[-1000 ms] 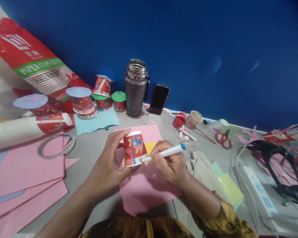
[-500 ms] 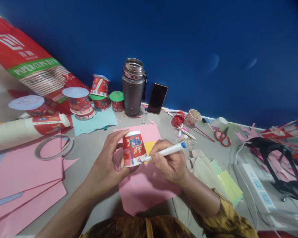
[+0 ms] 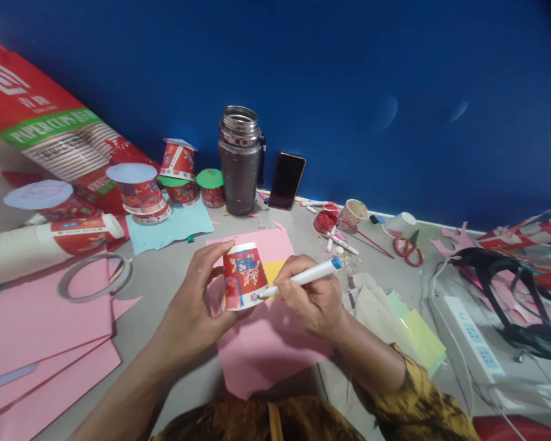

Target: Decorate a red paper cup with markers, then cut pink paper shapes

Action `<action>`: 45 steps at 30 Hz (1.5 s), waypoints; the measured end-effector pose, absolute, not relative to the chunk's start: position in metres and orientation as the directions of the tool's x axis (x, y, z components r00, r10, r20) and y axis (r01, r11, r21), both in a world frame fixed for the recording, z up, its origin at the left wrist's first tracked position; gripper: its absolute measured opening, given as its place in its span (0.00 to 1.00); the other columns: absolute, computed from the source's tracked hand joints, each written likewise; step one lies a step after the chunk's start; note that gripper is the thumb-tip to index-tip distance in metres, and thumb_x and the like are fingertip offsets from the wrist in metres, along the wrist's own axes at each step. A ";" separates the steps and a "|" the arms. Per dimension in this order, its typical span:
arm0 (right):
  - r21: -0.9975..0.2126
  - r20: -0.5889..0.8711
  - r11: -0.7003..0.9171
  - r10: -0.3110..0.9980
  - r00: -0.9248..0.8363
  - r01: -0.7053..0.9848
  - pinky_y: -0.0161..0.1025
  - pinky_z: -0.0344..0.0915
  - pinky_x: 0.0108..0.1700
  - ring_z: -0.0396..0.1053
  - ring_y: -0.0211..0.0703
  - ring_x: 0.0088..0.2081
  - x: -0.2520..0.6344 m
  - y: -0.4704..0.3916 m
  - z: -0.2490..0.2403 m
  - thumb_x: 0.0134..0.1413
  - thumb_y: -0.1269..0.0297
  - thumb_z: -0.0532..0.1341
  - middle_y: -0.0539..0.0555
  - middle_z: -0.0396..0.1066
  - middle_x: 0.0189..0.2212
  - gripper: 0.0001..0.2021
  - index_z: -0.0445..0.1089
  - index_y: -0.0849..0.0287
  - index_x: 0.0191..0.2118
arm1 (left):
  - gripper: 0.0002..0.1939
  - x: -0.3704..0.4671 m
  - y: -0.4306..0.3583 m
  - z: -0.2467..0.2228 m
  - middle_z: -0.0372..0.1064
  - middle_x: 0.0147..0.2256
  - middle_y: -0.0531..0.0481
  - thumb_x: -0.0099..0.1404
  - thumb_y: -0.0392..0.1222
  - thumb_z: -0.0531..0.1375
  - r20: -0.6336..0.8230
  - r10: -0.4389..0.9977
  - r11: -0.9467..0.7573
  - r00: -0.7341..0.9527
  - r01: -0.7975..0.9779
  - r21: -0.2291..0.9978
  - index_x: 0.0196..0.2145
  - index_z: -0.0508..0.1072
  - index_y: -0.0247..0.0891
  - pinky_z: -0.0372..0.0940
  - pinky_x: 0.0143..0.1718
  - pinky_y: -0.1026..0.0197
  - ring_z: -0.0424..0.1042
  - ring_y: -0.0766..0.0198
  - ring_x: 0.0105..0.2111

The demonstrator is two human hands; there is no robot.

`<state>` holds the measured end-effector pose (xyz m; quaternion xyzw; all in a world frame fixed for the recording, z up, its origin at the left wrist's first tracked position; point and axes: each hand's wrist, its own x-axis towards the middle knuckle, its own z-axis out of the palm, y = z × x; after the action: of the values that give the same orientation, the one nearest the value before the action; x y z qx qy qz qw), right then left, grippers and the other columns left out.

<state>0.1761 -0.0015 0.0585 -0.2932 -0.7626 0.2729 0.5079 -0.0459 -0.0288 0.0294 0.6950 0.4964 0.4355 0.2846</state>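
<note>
A red and white paper cup with blue and yellow print is gripped upside down by my left hand, thumb low and fingers at the top. My right hand pinches a white marker with a blue end. The marker's tip meets the white band near the cup's wide rim, beside a small flower print. Beneath both hands lies a pink paper sheet, with a bit of yellow paper showing between them.
Behind stand a dark metal flask, a phone and decorated cups. Pink sheets and a tape roll lie left. On the right are markers, red scissors, a power strip and a black frame.
The whole scene has shifted slightly left in view. The cup and marker keep nearly the same pose, with the tip still at the cup's white band.
</note>
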 end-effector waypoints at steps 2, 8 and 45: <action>-0.709 0.603 0.679 0.724 -0.335 0.189 0.34 0.68 0.29 0.71 0.37 0.26 0.177 -0.002 0.059 0.68 0.70 0.59 0.50 0.76 0.30 0.06 0.71 0.55 0.37 | 0.39 -0.046 -0.029 0.030 0.60 0.67 0.44 0.65 0.40 0.66 0.327 0.937 -0.348 0.126 0.431 0.833 0.70 0.60 0.54 0.72 0.66 0.41 0.64 0.44 0.70; -0.727 0.581 0.661 0.736 -0.347 0.185 0.35 0.69 0.31 0.71 0.38 0.26 0.177 -0.001 0.059 0.67 0.71 0.59 0.50 0.75 0.30 0.05 0.70 0.55 0.38 | 0.39 -0.047 -0.028 0.031 0.61 0.67 0.44 0.63 0.37 0.64 0.324 0.935 -0.353 0.143 0.444 0.823 0.70 0.60 0.54 0.73 0.65 0.40 0.64 0.43 0.70; -0.715 0.604 0.671 0.735 -0.310 0.198 0.35 0.69 0.31 0.73 0.38 0.27 0.177 -0.001 0.058 0.66 0.71 0.59 0.49 0.77 0.30 0.06 0.71 0.54 0.37 | 0.40 -0.045 -0.029 0.029 0.62 0.67 0.46 0.63 0.36 0.64 0.341 0.928 -0.372 0.152 0.432 0.822 0.70 0.60 0.56 0.73 0.64 0.42 0.66 0.45 0.68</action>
<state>0.1767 -0.0009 0.0584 -0.3051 -0.7638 0.2675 0.5019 -0.0455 -0.0289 0.0289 0.7037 0.4829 0.4369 0.2840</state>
